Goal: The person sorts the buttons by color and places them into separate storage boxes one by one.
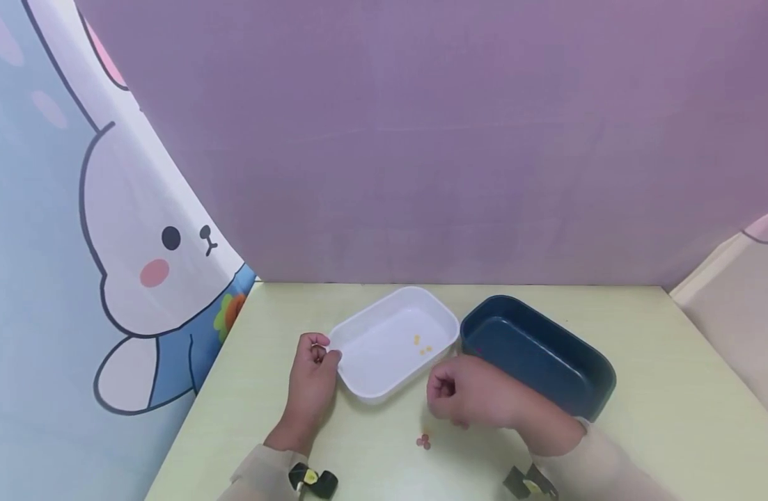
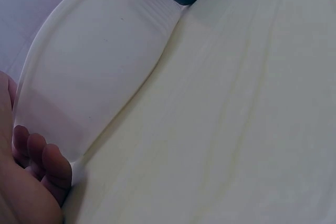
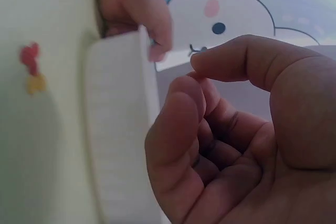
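My left hand [image 1: 312, 379] grips the near left end of a white tray [image 1: 374, 348], thumb at its rim; in the left wrist view, curled fingers [image 2: 52, 163] lie against its side. Several yellow beads [image 1: 417, 339] lie inside the tray. My right hand [image 1: 474, 391] is raised just in front of the trays, its fingers curled. Thumb and fingertips pinch together in the right wrist view, with a tiny reddish bead [image 3: 195, 75] barely showing between them. Below it on the table lie several red beads [image 1: 424, 442], with yellow [image 3: 35, 84] beside them in the right wrist view.
A dark blue tray [image 1: 534, 355] stands right of the white one, their rims nearly touching. One tiny red bead [image 1: 480, 351] shows in its near left part. The pale table [image 1: 647, 362] ends at a purple backdrop [image 1: 434, 153]; a rabbit-print cloth [image 1: 139, 292] hangs at left.
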Demonstrator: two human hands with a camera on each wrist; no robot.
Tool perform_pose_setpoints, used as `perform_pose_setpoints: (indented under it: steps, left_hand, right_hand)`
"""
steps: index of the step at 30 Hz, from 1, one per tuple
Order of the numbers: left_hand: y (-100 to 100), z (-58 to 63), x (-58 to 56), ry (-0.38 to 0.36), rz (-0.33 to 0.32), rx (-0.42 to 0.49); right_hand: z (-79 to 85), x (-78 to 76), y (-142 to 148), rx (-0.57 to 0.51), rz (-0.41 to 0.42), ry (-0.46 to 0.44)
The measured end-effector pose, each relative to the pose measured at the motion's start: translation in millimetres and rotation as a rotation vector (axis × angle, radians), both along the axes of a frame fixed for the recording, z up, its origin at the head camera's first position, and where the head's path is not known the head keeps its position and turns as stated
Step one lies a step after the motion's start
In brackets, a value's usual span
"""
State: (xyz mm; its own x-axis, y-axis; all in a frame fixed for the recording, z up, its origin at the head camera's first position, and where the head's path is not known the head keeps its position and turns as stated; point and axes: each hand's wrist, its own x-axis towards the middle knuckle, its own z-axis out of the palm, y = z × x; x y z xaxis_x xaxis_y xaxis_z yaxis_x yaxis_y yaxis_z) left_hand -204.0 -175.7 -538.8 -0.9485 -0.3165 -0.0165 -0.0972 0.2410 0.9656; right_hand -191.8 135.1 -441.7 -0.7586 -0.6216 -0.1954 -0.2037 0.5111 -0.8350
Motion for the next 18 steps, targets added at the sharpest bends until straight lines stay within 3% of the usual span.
perform_pose_setpoints:
  steps: [3, 10, 18]
  left_hand:
    - [0, -0.5, -1.0, -0.002, 0.002, -0.008]
    - [1, -0.2, -1.1, -0.004, 0.006, -0.024]
    - [-1, -3.3, -2.4, -0.007, 0.007, -0.029]
  right_hand:
    - [-14.0, 6.5, -1, 0.012, -0.005, 0.008]
    - [-46.7, 14.9, -5, 0.046, 0.029, 0.124]
    - [-64.3, 19.5, -5, 0.037, 0.033, 0.154]
